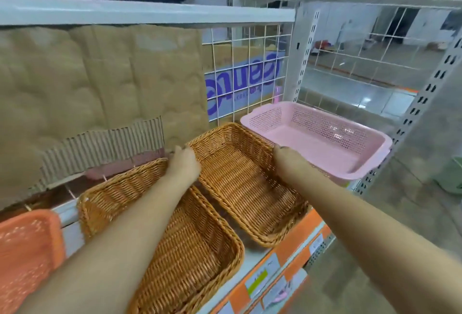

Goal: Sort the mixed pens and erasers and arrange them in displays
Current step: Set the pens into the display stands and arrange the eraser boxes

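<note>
A torn sheet of brown cardboard (100, 76) is seen across the back of the white shelf (71, 238). A white wire grid (247, 69) is set to its right. Price labels (260, 280) are fixed along the orange front edge.

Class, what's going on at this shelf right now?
A person grips a wicker basket by its side rims, left hand on one, right hand on the other. A second wicker basket sits left of it, a pink basket right, an orange basket far left. No pens or erasers show.
</note>
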